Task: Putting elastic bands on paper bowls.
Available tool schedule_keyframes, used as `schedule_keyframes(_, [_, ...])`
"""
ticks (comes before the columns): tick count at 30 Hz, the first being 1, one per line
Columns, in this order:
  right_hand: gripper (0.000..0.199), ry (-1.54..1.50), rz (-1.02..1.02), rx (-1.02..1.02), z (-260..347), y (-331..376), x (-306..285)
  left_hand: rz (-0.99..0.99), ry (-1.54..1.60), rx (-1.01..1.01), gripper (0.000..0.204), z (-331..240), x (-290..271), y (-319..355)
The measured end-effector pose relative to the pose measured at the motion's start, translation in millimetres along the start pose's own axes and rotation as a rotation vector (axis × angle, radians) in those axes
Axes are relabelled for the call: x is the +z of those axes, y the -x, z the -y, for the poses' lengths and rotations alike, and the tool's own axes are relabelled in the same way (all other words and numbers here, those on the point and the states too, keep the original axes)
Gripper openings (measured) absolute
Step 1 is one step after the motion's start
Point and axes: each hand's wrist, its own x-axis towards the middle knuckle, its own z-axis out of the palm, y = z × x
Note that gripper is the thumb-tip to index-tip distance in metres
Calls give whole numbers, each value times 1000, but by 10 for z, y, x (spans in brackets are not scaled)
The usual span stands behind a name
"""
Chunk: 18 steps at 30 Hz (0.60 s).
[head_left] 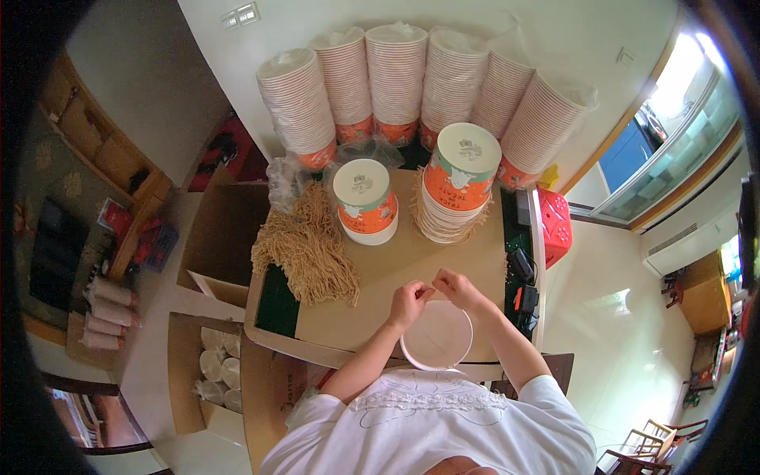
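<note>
Left hand (pixel 408 301) and right hand (pixel 456 288) pinch a thin cord (pixel 432 287) above the white bowl (pixel 436 336). Cord may slip; the bowl overhangs the table (pixel 380 277) edge, could tip.

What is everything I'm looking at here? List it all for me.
White bowl: one, white, near table edge, under both hands.
Short bowl stack: one, upside down, orange and white, table middle.
Taller bowl stack: one, upside down, orange and white, right of it.
Wrapped bowl stacks: six, pale with orange ends, leaning on the wall.
Straw-like strands: one heap, tan, table's left part.
Table: one, tan cardboard top.
Red plastic stool: one, right of table.
Open cardboard boxes: two, brown, on the left; the nearer holds bagged white lids or cups.
Left hand: at the bowl's rim, fingers pinched.
Right hand: likewise, fingertips meeting the left's.
</note>
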Motion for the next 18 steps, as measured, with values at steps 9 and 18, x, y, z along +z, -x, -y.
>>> schedule_keyframes(9, [7,-56,21,30,-54,1,39,-2,42,-54,15,121,-22,11])
schedule_keyframes(18, [5,62,-119,-78,-93,36,221,114,-14,-100,21,233,-261,49])
